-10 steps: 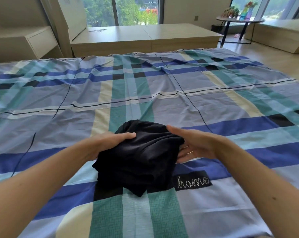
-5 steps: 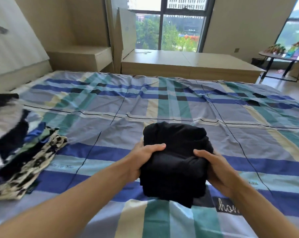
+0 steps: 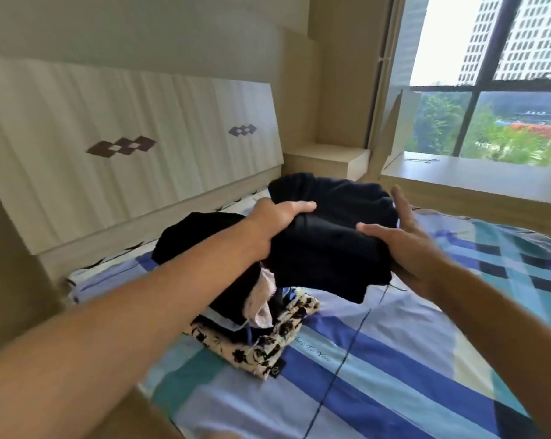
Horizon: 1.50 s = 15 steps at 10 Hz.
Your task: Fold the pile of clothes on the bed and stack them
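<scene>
The folded black garment is held up in the air between both hands, just above the stack of folded clothes, overlapping its far side. The left hand is clamped on the garment's left edge, its fingers curled over the top. On the other side the right hand is set against the right edge: the thumb is laid on top, the remaining fingers are stretched straight behind the cloth, so it is pinched there. The stack is seen on the bed, near the corner by the headboard, a cream floral piece at its bottom and darker pieces on top. A window is seen beyond the bed's far edge
</scene>
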Each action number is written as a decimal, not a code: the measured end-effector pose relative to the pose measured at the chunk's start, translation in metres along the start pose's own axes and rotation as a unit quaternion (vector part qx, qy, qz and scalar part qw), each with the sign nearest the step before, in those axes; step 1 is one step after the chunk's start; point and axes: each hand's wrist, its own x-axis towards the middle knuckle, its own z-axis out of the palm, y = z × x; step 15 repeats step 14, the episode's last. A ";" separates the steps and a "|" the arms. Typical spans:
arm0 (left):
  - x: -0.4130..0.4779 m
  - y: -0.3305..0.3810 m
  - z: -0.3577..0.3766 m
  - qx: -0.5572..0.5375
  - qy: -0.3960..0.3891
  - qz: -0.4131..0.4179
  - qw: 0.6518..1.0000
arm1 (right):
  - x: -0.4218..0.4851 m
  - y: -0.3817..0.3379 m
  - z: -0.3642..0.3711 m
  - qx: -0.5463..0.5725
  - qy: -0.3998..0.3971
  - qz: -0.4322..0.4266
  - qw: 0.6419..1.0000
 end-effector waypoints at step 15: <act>0.128 -0.064 -0.183 0.476 0.048 0.287 0.830 | 0.119 0.097 0.181 -0.460 -0.020 -0.114 0.880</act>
